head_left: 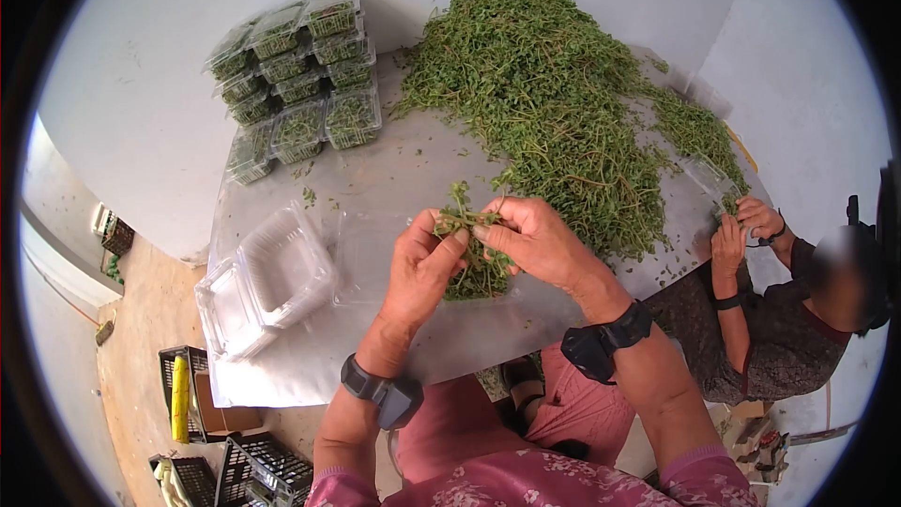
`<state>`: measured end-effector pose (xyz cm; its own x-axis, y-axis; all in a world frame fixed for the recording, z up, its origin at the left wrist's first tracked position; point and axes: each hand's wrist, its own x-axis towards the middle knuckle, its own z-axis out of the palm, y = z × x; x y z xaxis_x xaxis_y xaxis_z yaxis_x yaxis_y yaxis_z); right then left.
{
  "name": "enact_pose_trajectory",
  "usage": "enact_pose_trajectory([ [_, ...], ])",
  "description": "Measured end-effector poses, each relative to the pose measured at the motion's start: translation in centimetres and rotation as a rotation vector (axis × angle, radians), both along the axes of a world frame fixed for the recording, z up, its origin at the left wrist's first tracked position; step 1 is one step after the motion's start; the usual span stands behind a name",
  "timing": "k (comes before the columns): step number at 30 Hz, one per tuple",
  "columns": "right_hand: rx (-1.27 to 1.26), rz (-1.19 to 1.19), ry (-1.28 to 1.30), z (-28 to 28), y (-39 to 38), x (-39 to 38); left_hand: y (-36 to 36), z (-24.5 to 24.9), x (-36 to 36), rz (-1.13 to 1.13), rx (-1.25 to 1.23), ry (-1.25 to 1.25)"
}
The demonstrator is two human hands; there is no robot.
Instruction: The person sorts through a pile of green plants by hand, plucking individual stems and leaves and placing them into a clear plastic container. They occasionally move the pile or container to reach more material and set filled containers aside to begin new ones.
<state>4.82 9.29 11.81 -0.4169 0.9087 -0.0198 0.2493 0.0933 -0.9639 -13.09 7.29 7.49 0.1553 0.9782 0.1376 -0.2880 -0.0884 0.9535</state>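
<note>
My left hand (422,263) is closed, pinching a small bunch of leafy green sprigs (459,214) between thumb and fingers. On the other side of the bunch, the thumb and forefinger of my right hand (542,242) also grip the stems. Both hands are above an open clear plastic clamshell box (361,272), with more greens (477,284) in one half of it. To the left lies a stack of empty clear clamshell boxes (282,268), lids open. A large heap of the same greens (563,122) covers the table beyond my right hand.
Filled clamshell boxes (300,127) stand stacked at the back left of the metal table (422,150). At the right, a co-worker (770,329) holds greens near another clear box (710,178). Black crates (263,469) and a cardboard box (225,408) are on the floor.
</note>
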Motion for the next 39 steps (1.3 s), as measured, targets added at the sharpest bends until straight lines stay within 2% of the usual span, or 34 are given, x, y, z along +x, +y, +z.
enact_pose_trajectory([
  [5,0.041,0.007,-0.032,-0.38,0.06,-0.01,0.07,-0.37,-0.24,-0.011,-0.012,0.003],
  [11,0.078,0.016,-0.032,-0.84,0.13,0.16,-0.15,0.07,0.31,-0.064,0.034,-0.163],
  [17,0.091,0.008,-0.049,-0.86,0.06,0.15,0.20,-0.33,0.03,-0.047,0.067,-0.072],
  [23,0.034,-0.047,-0.043,-0.26,0.12,0.16,0.29,-0.66,-0.12,0.003,-0.004,-0.055],
  [29,0.057,-0.035,-0.059,-0.42,0.23,0.13,0.28,-0.48,-0.29,-0.035,-0.047,-0.181],
  [35,0.037,-0.037,-0.081,-0.09,0.39,0.64,0.22,-0.45,-0.25,0.100,-0.082,-0.141],
  [38,0.037,-0.031,-0.078,-0.19,0.51,0.78,0.16,-0.56,-0.47,0.102,-0.012,-0.090],
  [39,0.035,-0.026,-0.073,-0.24,0.53,0.84,0.14,-0.37,-0.51,0.135,0.020,-0.140],
])
